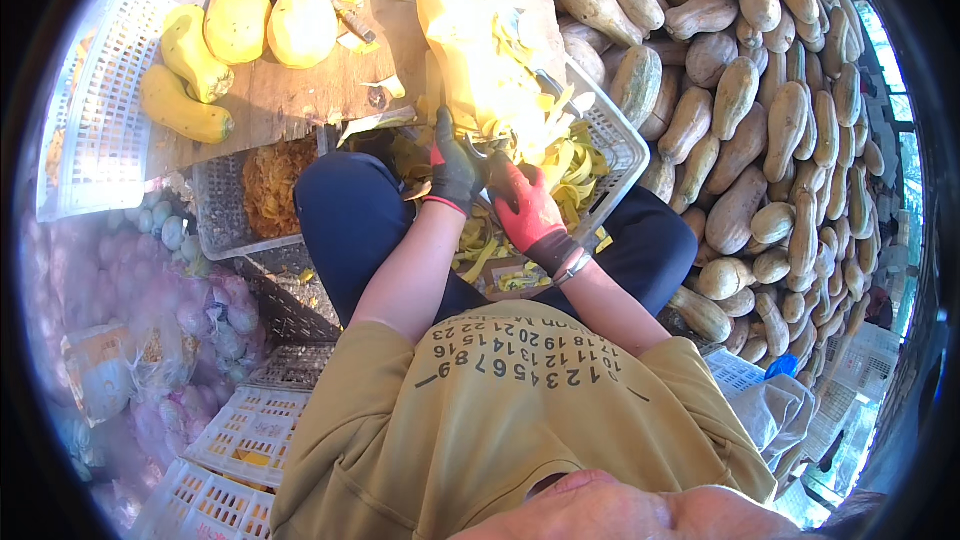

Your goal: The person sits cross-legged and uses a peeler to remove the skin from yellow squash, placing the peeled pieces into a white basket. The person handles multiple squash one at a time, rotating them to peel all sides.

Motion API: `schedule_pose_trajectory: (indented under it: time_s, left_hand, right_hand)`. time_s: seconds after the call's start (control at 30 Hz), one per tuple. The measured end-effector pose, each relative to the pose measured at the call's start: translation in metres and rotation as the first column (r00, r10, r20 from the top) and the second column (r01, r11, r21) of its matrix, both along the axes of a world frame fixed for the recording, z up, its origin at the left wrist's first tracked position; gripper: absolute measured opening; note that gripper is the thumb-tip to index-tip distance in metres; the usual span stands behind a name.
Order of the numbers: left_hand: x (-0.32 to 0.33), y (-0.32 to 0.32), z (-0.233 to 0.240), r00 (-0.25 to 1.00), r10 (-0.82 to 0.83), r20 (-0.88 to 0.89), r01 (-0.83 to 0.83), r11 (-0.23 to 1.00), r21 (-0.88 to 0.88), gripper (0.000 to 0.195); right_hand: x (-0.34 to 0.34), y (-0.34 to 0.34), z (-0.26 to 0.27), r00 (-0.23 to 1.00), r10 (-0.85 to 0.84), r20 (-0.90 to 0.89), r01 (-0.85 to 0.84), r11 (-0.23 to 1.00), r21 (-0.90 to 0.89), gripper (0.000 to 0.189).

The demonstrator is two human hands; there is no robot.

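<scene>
My left hand [455, 169], in a dark glove with red edging, is at the near end of a long yellow peeled squash [457, 67] that lies on the wooden board [300, 97]. My right hand [529, 210], in a red and dark glove, is just right of it, fingers curled around something dark, perhaps a tool handle; a curved metal piece shows between the hands. Glare hides much of the squash. Yellow peel strips [577, 165] hang and lie in a white plastic crate [619, 165] beyond my right hand.
Several peeled squashes [236, 15] lie on the board at upper left beside a white crate [105, 97]. A crate of orange pulp [277, 187] stands below the board. Unpeeled squashes [742, 142] are heaped at right. Net bags of onions [180, 292] and stacked crates [247, 427] are at left.
</scene>
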State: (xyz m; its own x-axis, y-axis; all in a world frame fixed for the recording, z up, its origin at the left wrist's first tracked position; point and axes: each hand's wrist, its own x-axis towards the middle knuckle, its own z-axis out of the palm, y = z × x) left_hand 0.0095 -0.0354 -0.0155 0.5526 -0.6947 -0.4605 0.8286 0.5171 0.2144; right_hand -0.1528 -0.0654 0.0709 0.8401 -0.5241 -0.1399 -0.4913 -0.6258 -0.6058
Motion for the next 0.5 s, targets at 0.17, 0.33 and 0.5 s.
schedule_pose_trajectory:
  time_s: [0.17,0.33,0.5]
  left_hand:
    - [-0.005,0.002,-0.004,0.999,-0.018,0.040,0.020,0.998,-0.065,0.074]
    - [-0.008,0.005,-0.004,0.988,0.026,0.149,-0.030,0.999,0.029,0.066]
    - [-0.004,-0.006,-0.003,0.994,-0.044,-0.099,0.025,0.984,-0.178,0.056]
  right_hand:
    - [-0.009,0.003,0.001,0.994,-0.107,0.035,0.094,0.959,0.268,0.068]
    - [-0.006,0.025,0.011,0.983,-0.098,-0.155,0.141,0.946,0.291,0.069]
    - [-0.015,0.024,0.035,0.999,-0.042,-0.001,0.042,0.990,0.132,0.065]
